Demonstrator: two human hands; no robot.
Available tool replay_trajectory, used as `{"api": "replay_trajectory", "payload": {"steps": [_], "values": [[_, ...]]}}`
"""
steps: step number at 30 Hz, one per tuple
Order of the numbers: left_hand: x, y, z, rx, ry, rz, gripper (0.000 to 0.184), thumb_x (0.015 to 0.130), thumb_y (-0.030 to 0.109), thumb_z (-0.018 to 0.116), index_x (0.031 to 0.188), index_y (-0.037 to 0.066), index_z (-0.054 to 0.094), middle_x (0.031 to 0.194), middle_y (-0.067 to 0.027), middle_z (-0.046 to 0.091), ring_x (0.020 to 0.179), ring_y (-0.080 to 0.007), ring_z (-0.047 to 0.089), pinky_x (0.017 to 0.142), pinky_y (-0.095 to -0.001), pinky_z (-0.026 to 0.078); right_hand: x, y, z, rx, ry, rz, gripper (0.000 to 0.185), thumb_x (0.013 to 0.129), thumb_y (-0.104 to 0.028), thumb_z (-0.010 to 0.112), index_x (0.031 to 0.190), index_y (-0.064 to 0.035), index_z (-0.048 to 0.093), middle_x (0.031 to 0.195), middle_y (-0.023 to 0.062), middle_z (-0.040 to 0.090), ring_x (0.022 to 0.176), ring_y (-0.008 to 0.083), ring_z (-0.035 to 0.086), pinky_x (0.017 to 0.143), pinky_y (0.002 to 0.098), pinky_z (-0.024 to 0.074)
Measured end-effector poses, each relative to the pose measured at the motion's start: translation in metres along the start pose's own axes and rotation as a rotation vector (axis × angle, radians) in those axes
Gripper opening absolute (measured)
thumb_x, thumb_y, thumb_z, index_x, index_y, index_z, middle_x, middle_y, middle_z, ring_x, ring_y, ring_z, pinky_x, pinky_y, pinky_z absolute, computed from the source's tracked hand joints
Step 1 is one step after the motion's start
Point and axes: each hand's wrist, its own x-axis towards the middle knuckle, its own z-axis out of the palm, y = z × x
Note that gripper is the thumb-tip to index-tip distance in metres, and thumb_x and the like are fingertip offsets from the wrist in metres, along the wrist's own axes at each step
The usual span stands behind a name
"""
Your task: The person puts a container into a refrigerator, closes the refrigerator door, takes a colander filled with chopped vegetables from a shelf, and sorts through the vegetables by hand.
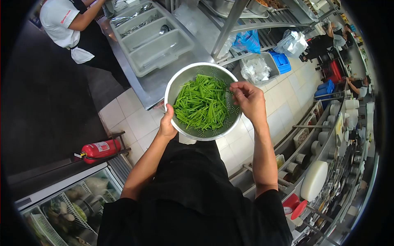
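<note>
A round metal colander (196, 134) is in front of my body, at the middle of the view. In it lies a heap of chopped green stalks (201, 102), cut into short lengths. My left hand (167, 123) grips the colander's left rim, thumb on the near side and the other fingers mostly hidden beneath. Over the right rim is my right hand (248, 98), its thumb and fingers pinched together at the inner wall. Whatever that pinch holds, if anything, is too small to make out.
A grey cutlery tray (139, 74) sits on the steel counter (150, 92) ahead. Another person (67, 30) stands at the upper left. A red fire extinguisher (100, 151) and an open-topped chiller (61, 190) are at left. Pots and containers line the right-hand counter (293, 186).
</note>
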Motion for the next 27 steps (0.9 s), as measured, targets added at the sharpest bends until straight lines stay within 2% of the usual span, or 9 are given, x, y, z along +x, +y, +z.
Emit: {"api": "replay_trajectory", "payload": {"steps": [4, 7, 10, 12, 15, 16, 17, 20, 27], "values": [[-0.005, -0.004, 0.000, 0.016, 0.039, 0.012, 0.076, 0.094, 0.062, 0.038, 0.144, 0.004, 0.034, 0.140, -0.0129, 0.047, 0.127, -0.0273, 0.047, 0.106, -0.0423, 0.038, -0.005, -0.005, -0.004, -0.088, 0.052, 0.028, 0.013, 0.088, -0.002, 0.062, 0.099, 0.0015, 0.068, 0.080, 0.0076, 0.070, 0.064, 0.0094, 0.062, 0.056, 0.0241, 0.0509], [-0.008, -0.003, 0.003, 0.029, 0.035, 0.011, 0.077, 0.095, 0.062, 0.037, 0.144, 0.003, 0.033, 0.141, -0.0132, 0.046, 0.127, -0.0275, 0.047, 0.106, -0.0423, 0.038, -0.007, -0.003, -0.007, -0.177, 0.145, -0.060, 0.013, 0.084, -0.003, 0.065, 0.096, 0.0014, 0.069, 0.078, 0.0113, 0.070, 0.062, 0.0126, 0.064, 0.058, 0.0276, 0.0516], [-0.011, -0.007, 0.000, 0.031, 0.050, 0.004, 0.077, 0.095, 0.062, 0.037, 0.145, 0.003, 0.033, 0.141, -0.0135, 0.046, 0.128, -0.0277, 0.047, 0.107, -0.0422, 0.038, -0.012, -0.005, -0.003, -0.329, 0.174, -0.182, 0.011, 0.081, -0.003, 0.066, 0.091, 0.0016, 0.070, 0.079, 0.0147, 0.070, 0.063, 0.0202, 0.066, 0.060, 0.0317, 0.0521], [-0.013, -0.007, 0.001, 0.037, 0.057, 0.001, 0.077, 0.095, 0.061, 0.036, 0.145, 0.003, 0.032, 0.142, -0.0136, 0.045, 0.128, -0.0277, 0.046, 0.107, -0.0422, 0.038, -0.014, 0.002, 0.002, -0.394, 0.177, -0.271, 0.010, 0.080, -0.003, 0.067, 0.088, 0.0010, 0.070, 0.079, 0.0173, 0.069, 0.066, 0.0289, 0.067, 0.062, 0.0352, 0.0526], [-0.015, -0.008, 0.006, 0.092, 0.030, 0.034, 0.077, 0.096, 0.061, 0.035, 0.146, 0.003, 0.030, 0.143, -0.0131, 0.044, 0.129, -0.0273, 0.045, 0.107, -0.0419, 0.037, -0.015, 0.009, 0.016, -0.476, 0.112, -0.197, 0.014, 0.079, -0.009, 0.070, 0.091, -0.0024, 0.073, 0.080, 0.0170, 0.069, 0.066, 0.0265, 0.067, 0.065, 0.0336, 0.0532], [-0.016, -0.009, 0.008, 0.099, 0.020, 0.027, 0.076, 0.096, 0.060, 0.036, 0.146, 0.003, 0.030, 0.143, -0.0129, 0.043, 0.129, -0.0268, 0.045, 0.108, -0.0417, 0.036, -0.014, 0.014, 0.022, -0.498, 0.108, -0.209, 0.012, 0.080, -0.011, 0.068, 0.089, -0.0031, 0.072, 0.081, 0.0164, 0.068, 0.069, 0.0318, 0.066, 0.065, 0.0378, 0.0531], [-0.017, -0.011, 0.009, 0.107, 0.010, 0.021, 0.075, 0.096, 0.059, 0.036, 0.146, 0.004, 0.029, 0.143, -0.0126, 0.043, 0.130, -0.0264, 0.044, 0.108, -0.0414, 0.036, -0.013, 0.017, 0.028, -0.499, 0.110, -0.209, 0.012, 0.080, -0.011, 0.068, 0.089, -0.0031, 0.072, 0.081, 0.0164, 0.068, 0.069, 0.0318, 0.066, 0.065, 0.0378, 0.0531], [-0.017, -0.019, 0.010, 0.092, -0.014, 0.016, 0.073, 0.097, 0.057, 0.037, 0.146, 0.004, 0.030, 0.143, -0.0122, 0.043, 0.130, -0.0259, 0.044, 0.109, -0.0410, 0.035, -0.006, 0.034, 0.042, -0.730, 0.214, -0.360, 0.009, 0.081, -0.010, 0.061, 0.079, -0.0019, 0.061, 0.075, 0.0149, 0.060, 0.065, 0.0375, 0.061, 0.062, 0.0473, 0.0504], [-0.018, -0.026, 0.010, 0.057, 0.090, 0.034, 0.073, 0.097, 0.058, 0.037, 0.146, 0.004, 0.031, 0.143, -0.0128, 0.043, 0.130, -0.0263, 0.044, 0.108, -0.0415, 0.036, -0.006, 0.043, 0.032, -0.552, 0.095, -0.379, 0.007, 0.082, -0.006, 0.059, 0.080, -0.0020, 0.065, 0.077, 0.0187, 0.065, 0.070, 0.0375, 0.064, 0.064, 0.0467, 0.0510]]}}
